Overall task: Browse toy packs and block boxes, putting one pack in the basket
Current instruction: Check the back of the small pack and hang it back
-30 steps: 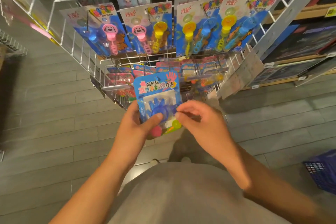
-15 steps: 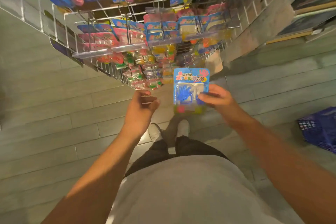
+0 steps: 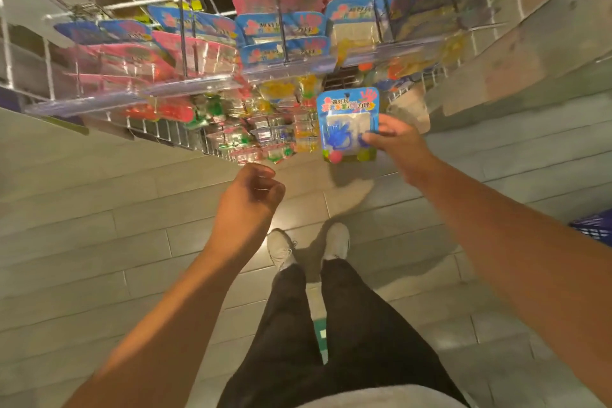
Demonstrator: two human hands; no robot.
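Note:
A blue blister toy pack [image 3: 344, 122] with a blue sticky hand and small coloured balls is held upright in front of the wire display rack [image 3: 159, 136]. My right hand [image 3: 395, 142] pinches its right edge, thumb on the front. My left hand [image 3: 248, 202] hangs apart from the pack, lower and to the left, fingers loosely curled and holding nothing. A corner of the dark blue basket [image 3: 596, 228] shows on the floor at the far right edge.
The rack holds several rows of similar blue and pink packs [image 3: 281, 40] on hooks, with small packets [image 3: 251, 139] heaped in its lowest tier. Grey plank floor lies below, with my legs and white shoes [image 3: 308, 248] in the middle. A grey panel [image 3: 530, 53] stands at the right.
My left hand has let go of the pack and dropped away to the left. The right hand alone now holds it. My view has tilted down toward the lower rack tiers and the floor.

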